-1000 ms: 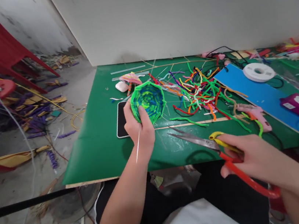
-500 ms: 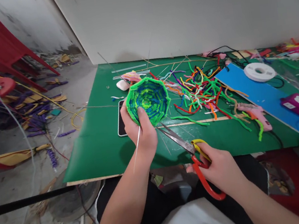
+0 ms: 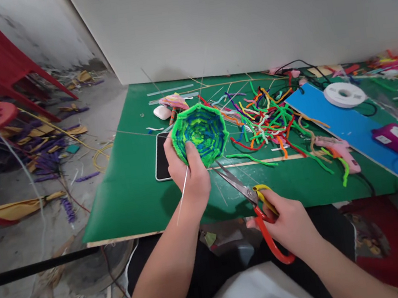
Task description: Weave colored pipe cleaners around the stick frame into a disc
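My left hand (image 3: 192,172) is closed around the lower left side of a green and blue woven bowl (image 3: 202,131), its thumb pressed inside. Thin stiff wires stick out from the bowl's rim, and one pale wire (image 3: 183,195) runs down over my wrist. In my right hand (image 3: 286,218) is a pair of scissors (image 3: 252,195) with one yellow and one red handle. The blades are slightly parted, their tips close under the bowl's lower rim. Whether they touch a wire I cannot tell. Behind my left hand lies a phone (image 3: 161,159), partly covered.
Loose coloured pipe cleaners (image 3: 268,117) lie heaped on the green table (image 3: 128,203). Further right are a blue board (image 3: 343,123), a white tape roll (image 3: 345,94), a pink glue gun (image 3: 348,157) and a purple device (image 3: 395,138). A white case (image 3: 162,112) sits behind the phone.
The bowl and my left hand have shifted slightly right, with the bowl turned a little. The scissors stay close below the rim, with both hands keeping their hold.
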`<action>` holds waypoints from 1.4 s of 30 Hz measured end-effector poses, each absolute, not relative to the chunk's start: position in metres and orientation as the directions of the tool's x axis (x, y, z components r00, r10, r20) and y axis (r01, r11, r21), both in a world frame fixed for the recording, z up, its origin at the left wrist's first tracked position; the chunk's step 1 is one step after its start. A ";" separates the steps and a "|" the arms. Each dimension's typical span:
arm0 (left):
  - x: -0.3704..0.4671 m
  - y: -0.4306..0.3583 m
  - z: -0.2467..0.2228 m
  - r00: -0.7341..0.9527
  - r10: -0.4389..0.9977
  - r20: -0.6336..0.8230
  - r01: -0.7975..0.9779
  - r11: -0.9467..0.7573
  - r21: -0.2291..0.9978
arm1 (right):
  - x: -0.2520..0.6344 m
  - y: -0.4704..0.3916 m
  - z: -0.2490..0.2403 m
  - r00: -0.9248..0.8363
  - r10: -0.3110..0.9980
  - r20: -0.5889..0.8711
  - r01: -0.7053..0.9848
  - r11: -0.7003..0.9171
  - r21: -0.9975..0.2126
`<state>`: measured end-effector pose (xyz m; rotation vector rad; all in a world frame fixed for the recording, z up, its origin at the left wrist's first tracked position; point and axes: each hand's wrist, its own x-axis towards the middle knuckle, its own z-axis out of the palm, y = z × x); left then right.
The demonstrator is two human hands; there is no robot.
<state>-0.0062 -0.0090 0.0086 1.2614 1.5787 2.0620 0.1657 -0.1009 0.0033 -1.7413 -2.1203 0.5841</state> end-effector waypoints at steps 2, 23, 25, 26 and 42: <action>-0.005 -0.009 0.007 -0.586 0.647 0.487 0.304 -0.381 0.873 | 0.165 -0.101 0.003 -0.193 0.981 -0.012 0.841 0.159 -0.518; -0.001 -0.011 0.007 -0.583 0.666 0.465 0.333 -0.326 0.885 | 0.159 -0.096 0.004 -0.149 0.982 -0.117 0.813 0.055 -0.579; -0.001 -0.011 0.007 -0.575 0.674 0.464 0.338 -0.320 0.885 | 0.158 -0.095 0.003 -0.135 0.984 -0.116 0.817 0.044 -0.575; -0.001 -0.011 0.007 -0.571 0.678 0.463 0.339 -0.319 0.885 | 0.158 -0.095 0.002 -0.128 0.985 -0.114 0.824 0.042 -0.565; -0.007 0.012 -0.014 -0.448 0.828 0.337 0.546 -0.045 0.837 | 0.150 -0.067 -0.005 -0.146 0.949 -0.278 0.946 0.052 -0.319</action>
